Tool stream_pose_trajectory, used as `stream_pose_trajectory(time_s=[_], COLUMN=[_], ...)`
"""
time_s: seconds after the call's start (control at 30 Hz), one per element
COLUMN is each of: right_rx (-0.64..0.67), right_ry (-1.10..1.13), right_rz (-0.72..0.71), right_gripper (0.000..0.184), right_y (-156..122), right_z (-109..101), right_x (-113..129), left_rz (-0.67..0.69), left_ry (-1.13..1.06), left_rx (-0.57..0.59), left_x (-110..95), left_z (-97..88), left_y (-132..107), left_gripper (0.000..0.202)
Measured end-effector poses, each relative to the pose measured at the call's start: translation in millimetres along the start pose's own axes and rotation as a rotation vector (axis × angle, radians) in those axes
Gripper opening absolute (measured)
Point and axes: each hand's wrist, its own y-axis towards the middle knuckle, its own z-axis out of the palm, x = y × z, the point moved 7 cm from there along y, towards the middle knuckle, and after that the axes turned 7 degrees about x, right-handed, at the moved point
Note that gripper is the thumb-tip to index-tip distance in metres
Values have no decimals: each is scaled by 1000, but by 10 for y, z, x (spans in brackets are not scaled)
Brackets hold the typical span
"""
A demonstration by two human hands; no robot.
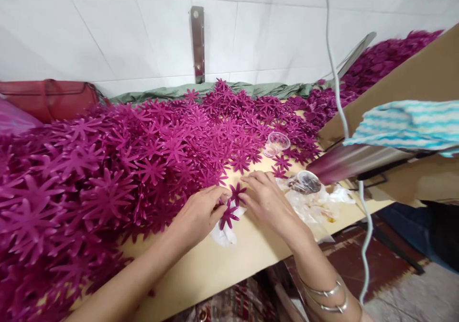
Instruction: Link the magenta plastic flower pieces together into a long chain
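A great heap of magenta star-shaped flower cutouts covers the left and far part of a pale wooden tabletop. My left hand pinches one magenta flower over a scrap of white cloth. My right hand has its fingertips pressed on a second flower just above the first. Both hands meet near the table's front edge. Silver bangles ring my right wrist.
A small clear plastic cup and another cup on crumpled clear plastic stand right of my hands. A cardboard box with striped cloth is at right. A white cable hangs down. A red bag lies far left.
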Motion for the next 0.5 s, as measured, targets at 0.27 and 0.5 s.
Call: stream_pose_trajectory(time_s=[0.27, 0.5], right_rx=[-37, -255], right_ry=[227, 430], right_rz=[128, 170], right_gripper=[17, 12], right_y=[80, 19], right_z=[229, -113], right_x=[-151, -210], left_rz=[88, 130], left_ry=[-127, -251], left_rx=[-135, -201], left_x=[-7, -358], left_z=[-290, -990], left_y=[146, 479], left_gripper=[20, 18])
